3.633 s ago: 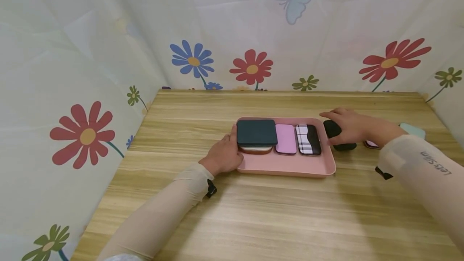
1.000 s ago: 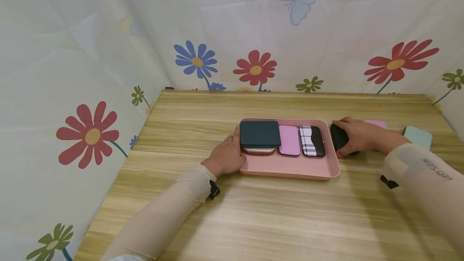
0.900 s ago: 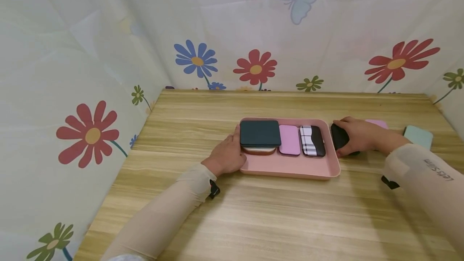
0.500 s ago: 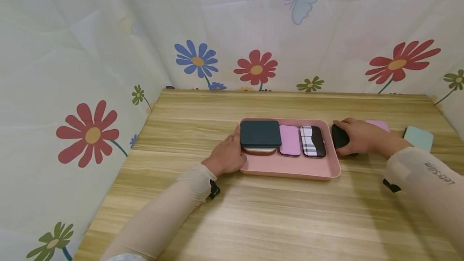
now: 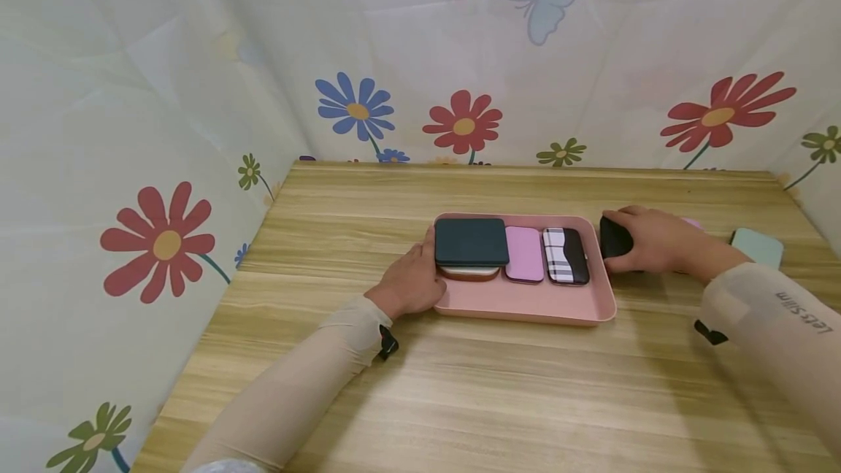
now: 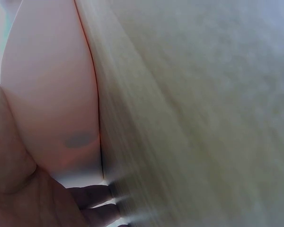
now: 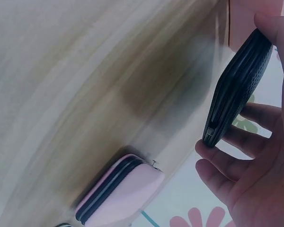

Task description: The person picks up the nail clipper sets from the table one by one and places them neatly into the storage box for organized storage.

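A pink tray (image 5: 525, 304) sits mid-table holding a dark green case (image 5: 470, 241) stacked on a brown-edged one, a pink case (image 5: 523, 254) and a plaid case (image 5: 565, 255). My left hand (image 5: 409, 283) rests against the tray's left edge (image 6: 52, 94), fingers relaxed on the wood. My right hand (image 5: 647, 241) grips a black case (image 5: 614, 237) just right of the tray; in the right wrist view the black case (image 7: 234, 90) is held on edge above the table between thumb and fingers.
A pink zip case (image 7: 120, 194) lies on the wood behind my right hand, mostly hidden in the head view. A mint case (image 5: 757, 247) lies farther right. Flowered cloth walls close in the wooden table (image 5: 460, 400) on three sides.
My right hand has closed around the black case and lifted it off the table, tilting it onto its edge beside the tray. The left hand has stayed at the tray.
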`<state>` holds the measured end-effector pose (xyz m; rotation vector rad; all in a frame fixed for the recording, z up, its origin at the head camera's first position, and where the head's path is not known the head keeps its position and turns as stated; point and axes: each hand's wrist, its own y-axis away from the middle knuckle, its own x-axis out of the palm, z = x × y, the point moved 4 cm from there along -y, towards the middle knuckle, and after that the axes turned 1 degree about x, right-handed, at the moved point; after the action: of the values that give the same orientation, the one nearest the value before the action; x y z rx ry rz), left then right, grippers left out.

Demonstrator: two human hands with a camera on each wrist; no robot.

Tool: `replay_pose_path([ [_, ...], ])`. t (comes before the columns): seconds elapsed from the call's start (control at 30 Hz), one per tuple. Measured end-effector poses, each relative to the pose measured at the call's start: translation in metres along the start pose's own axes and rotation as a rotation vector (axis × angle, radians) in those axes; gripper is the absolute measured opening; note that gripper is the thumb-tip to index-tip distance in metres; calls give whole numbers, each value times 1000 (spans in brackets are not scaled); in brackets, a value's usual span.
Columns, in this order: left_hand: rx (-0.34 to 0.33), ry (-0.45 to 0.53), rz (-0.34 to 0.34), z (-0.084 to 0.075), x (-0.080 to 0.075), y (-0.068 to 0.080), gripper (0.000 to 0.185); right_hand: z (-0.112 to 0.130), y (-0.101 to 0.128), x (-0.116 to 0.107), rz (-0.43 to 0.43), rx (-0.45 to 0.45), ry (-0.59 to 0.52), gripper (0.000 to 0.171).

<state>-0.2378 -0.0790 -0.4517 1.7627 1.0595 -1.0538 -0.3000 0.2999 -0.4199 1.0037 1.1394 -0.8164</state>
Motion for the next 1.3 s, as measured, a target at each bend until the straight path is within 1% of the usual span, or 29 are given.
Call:
replay_pose_path([
  [0.2, -5, 0, 4, 0, 1, 0, 89, 1, 1, -5, 3, 12, 3, 119],
  [0.33, -9, 0, 1, 0, 1, 0, 89, 1, 2, -8, -21, 11, 0, 119],
  [0.5, -7, 19, -16, -1, 0, 1, 89, 1, 4, -12, -45, 18, 23, 120],
  [0.6, -3, 24, -23, -1, 0, 1, 88, 1, 6, -15, -51, 24, 31, 120],
  [0.87, -3, 23, -12, 0, 1, -1, 90, 3, 6, -19, -72, 32, 40, 116],
  [1.3, -4, 18, -16, 0, 1, -1, 90, 21, 5, -23, -115, -5, 42, 111],
])
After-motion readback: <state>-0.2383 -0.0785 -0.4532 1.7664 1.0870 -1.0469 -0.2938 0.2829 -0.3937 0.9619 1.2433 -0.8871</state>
